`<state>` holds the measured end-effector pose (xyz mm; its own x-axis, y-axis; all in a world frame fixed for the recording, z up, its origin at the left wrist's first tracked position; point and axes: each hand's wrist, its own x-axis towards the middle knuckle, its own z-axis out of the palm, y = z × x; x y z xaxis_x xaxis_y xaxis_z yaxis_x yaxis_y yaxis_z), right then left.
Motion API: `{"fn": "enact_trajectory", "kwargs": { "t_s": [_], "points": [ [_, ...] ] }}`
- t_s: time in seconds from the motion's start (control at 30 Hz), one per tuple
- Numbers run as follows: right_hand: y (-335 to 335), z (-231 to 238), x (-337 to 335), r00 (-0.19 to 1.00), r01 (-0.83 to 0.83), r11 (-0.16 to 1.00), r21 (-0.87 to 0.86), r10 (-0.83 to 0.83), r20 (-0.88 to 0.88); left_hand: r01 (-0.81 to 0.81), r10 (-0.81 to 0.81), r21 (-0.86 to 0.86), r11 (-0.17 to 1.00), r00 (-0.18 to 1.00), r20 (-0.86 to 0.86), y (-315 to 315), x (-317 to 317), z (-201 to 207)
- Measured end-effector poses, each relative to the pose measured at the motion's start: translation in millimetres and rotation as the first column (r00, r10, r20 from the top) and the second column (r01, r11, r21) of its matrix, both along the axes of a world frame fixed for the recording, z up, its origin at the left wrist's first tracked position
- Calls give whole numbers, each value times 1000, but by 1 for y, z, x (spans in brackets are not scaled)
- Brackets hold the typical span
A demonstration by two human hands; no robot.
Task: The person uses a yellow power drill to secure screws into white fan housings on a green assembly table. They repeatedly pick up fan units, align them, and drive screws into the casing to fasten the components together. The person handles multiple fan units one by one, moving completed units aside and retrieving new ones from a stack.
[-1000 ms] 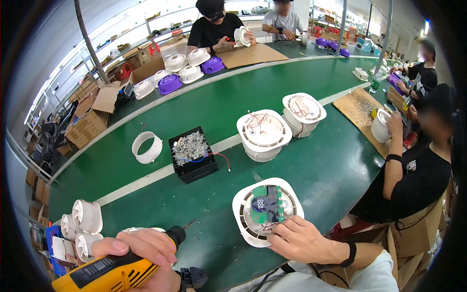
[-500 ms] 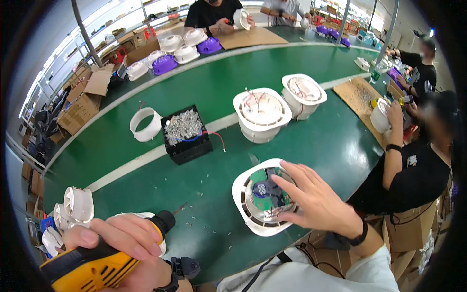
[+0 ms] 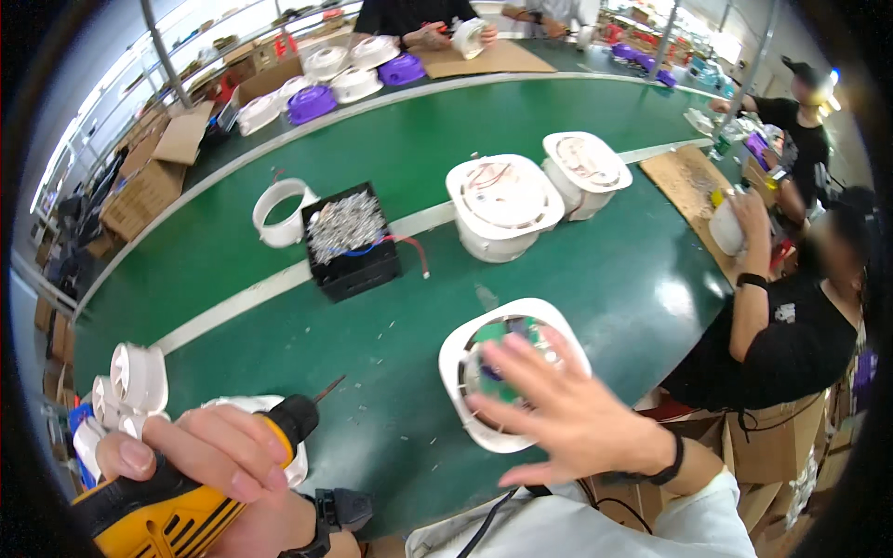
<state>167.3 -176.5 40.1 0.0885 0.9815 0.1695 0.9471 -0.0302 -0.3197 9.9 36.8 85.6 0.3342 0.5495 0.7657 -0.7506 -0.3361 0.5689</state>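
My left hand (image 3: 228,456) grips a yellow and black power screwdriver (image 3: 172,519) at the lower left, its thin bit pointing up and to the right above the table. Fingers spread and blurred, my right hand (image 3: 581,409) hovers over a white rounded-square housing (image 3: 452,372); whether it touches cannot be made out. Inside that housing a green circuit board (image 3: 487,333) partly shows, the rest hidden under my fingers. Another white part (image 3: 296,465) lies behind the screwdriver's front end, mostly covered.
A black box of screws (image 3: 352,272) stands beside a white ring (image 3: 270,232). Two white housings (image 3: 498,244) sit farther back. Loose screws (image 3: 379,361) dot the green table (image 3: 614,279). White round parts (image 3: 139,377) stand at left. A co-worker (image 3: 781,325) works at the right.
My right hand has shifted left across the housing, its fingers spreading over the board. The screwdriver stays in my left hand, and the whole view has moved slightly.
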Motion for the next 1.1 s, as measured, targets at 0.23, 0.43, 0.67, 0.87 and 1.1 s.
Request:
{"fn": "enact_trajectory", "kwargs": {
  "t_s": [0.23, 0.43, 0.67, 0.87, 1.1],
  "points": [
    [22, -11, 11, 992, 76, 997, -17, -73, 106, -92, 91, 16, 996, 995, 32, -3, 3, 2],
    [-23, 0, 45, 927, 322, 946, -23, -311, 209, -123, 122, -1, 992, 990, 70, -4, -1, 6],
    [-98, -19, 146, 693, 651, 758, 31, -611, 383, -116, 117, -16, 993, 986, 121, 0, -10, 10],
    [-58, 3, 107, 664, 633, 747, 203, -658, 355, -157, 144, 71, 985, 976, 161, 8, -24, 15],
    [102, 4, -23, 946, -309, 934, 178, 322, -45, -117, 102, 218, 969, 992, 80, 5, -91, 18]
  ]
}}
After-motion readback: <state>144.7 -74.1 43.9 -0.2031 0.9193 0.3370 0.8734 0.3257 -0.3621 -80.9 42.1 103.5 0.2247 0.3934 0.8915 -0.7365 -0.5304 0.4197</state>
